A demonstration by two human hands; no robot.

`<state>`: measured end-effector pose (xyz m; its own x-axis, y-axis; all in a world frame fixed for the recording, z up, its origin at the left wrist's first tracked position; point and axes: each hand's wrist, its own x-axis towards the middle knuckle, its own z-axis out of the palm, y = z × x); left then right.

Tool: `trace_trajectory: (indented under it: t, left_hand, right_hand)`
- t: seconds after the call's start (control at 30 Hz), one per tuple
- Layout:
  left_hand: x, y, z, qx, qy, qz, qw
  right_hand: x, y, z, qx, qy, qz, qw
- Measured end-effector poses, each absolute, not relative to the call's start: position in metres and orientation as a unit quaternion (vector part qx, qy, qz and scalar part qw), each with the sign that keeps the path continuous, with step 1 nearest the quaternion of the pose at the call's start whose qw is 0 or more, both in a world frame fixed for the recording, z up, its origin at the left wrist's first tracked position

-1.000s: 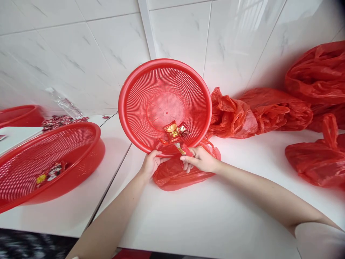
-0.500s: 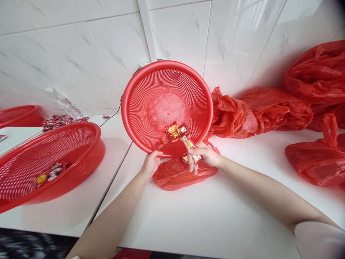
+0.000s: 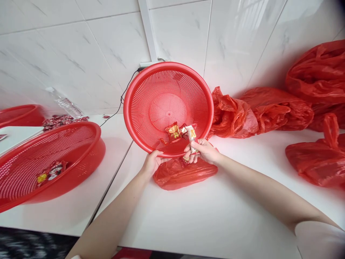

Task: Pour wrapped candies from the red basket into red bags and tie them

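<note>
Now right fingers point(image 3: 195, 145) grip a packet point(image 3: 192, 133) swung upright, nearer the wrapped pieces point(image 3: 173, 132) beyond them; left fingers point(image 3: 155, 153) clasp the basket point(image 3: 126, 108)

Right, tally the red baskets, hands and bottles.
Baskets: 3 (middle basket, front left basket, back left basket; both left ones cut off by the frame)
Hands: 2 (left hand, right hand)
Bottles: 1 (clear bottle)
Total: 6

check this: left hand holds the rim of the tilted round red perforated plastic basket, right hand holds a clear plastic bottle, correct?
What the right hand holds is wrong: the head view shows a slim white-and-yellow wrapped packet. The left hand does hold the rim of the tilted red basket.
</note>
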<state>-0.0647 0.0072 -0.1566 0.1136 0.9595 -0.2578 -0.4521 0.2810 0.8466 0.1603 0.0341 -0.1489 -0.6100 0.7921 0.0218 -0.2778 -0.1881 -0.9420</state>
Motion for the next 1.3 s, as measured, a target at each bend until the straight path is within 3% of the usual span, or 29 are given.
trace_trajectory:
  t: [0.37, 0.8, 1.3]
  left_hand:
    - [-0.0641, 0.0072, -0.1553, 0.307, 0.417, 0.523, 0.677]
    - [-0.0655, 0.0101, -0.1611, 0.304, 0.423, 0.522, 0.675]
    - [-0.0673, 0.0107, -0.1631, 0.316, 0.412, 0.531, 0.669]
  right_hand:
    - [0.1567, 0.0266, -0.1450, -0.270, -0.567, 0.712, 0.314]
    - [0.1560, 0.0298, -0.1476, -0.242, -0.528, 0.703, 0.411]
    - [0.1600, 0.0337, -0.1538, -0.232, -0.534, 0.710, 0.396]
